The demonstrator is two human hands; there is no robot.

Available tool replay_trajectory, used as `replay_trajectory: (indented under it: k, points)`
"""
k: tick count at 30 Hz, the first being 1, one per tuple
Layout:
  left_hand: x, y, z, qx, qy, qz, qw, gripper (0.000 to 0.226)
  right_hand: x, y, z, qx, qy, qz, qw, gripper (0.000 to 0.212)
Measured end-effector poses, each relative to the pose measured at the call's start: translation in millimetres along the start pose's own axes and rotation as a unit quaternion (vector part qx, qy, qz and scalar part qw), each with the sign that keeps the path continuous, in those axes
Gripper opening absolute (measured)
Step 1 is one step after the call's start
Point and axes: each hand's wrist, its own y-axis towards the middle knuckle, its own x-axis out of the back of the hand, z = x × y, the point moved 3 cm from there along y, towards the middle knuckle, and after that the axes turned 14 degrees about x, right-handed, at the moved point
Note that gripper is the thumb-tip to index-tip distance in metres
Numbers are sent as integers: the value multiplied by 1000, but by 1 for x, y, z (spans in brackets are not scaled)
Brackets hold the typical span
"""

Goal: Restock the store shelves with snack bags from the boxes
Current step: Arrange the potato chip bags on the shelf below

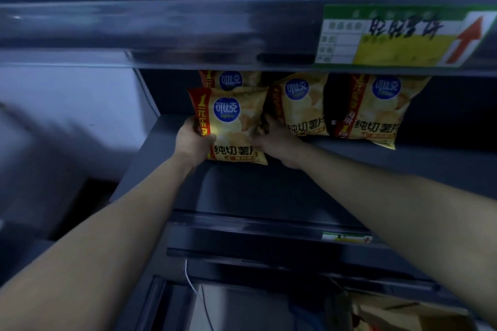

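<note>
We see both arms reaching into the dark shelf (242, 191). The left hand (192, 140) grips the lower left edge of the front chip bag (231, 121), thumb across its face. The right hand (274, 140) pinches the same bag at its lower right edge, fingers curled behind it. The front chip bag stands upright on the shelf, bottom seam near the shelf floor. Directly behind it a second bag (232, 79) shows only its top. Right of the front chip bag stand a third bag (301, 105) and, further right, a fourth bag (376, 110), tilted. Above them a green and yellow price tag (398, 35) sits on the upper shelf rail. Below the shelf, at the lower right, we note a cardboard box (403, 317).
</note>
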Motion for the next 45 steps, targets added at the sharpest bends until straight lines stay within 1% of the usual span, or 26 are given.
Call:
replay_trajectory:
  k: [6,9,11,13,15,16,18,19,20,22,23,26,28,30,32,34,37,39,40,42,45]
  points:
    - [1,-1,4,29,19,-38,999,47,10,-14,-6,-16,-9,-17,1000,80]
    - [1,-9,5,34,24,-53,998,59,17,-28,-8,-21,-26,0,999,75]
    - [3,-17,5,35,31,-75,996,58,23,-39,-8,-18,-32,13,999,68]
    - [3,-31,2,24,31,-103,994,44,33,-55,-9,-27,-29,21,999,58]
    - [-3,-48,0,-1,17,-106,994,19,45,-74,-13,-35,-28,22,999,47]
    - [-9,-57,-1,-14,8,-95,995,14,52,-84,-15,-37,-29,18,999,42]
    - [-26,-79,-2,-33,6,-47,998,26,65,-108,-21,-38,-29,6,999,32]
    - [-38,-92,-3,-40,16,-18,999,28,71,-121,-24,-41,-23,0,999,27]
    - [-50,-104,-2,-52,33,8,998,26,78,-136,-27,-46,-16,-6,999,22]
    - [-78,-130,0,-75,84,56,992,13,92,-168,-36,-58,-11,-19,998,18]
    - [-94,-144,3,-81,115,85,986,8,100,-185,-42,-64,-13,-22,998,19]
    - [-145,-188,20,-77,183,182,963,14,121,-241,-66,-97,-9,-28,995,19]
    - [-180,-217,40,-52,195,248,947,7,135,-280,-88,-130,-21,-32,991,17]
    - [-214,-242,64,-25,223,304,926,15,148,-314,-114,-162,-45,-28,985,16]
    - [-243,-263,90,-2,270,343,900,10,156,-345,-141,-196,-74,-19,978,18]
    - [-265,-278,118,18,324,358,876,24,161,-373,-168,-241,-76,-17,967,20]
    - [-287,-293,154,41,417,345,840,24,160,-405,-205,-290,-77,-7,954,17]
    - [-296,-300,178,80,454,327,825,24,154,-420,-229,-308,-95,22,946,13]
    - [-299,-302,191,101,461,321,821,26,150,-426,-237,-317,-119,45,940,19]
    - [-307,-302,218,123,466,320,816,36,143,-436,-260,-346,-138,53,927,35]
    - [-313,-302,245,136,487,303,807,41,131,-447,-291,-383,-104,35,917,40]
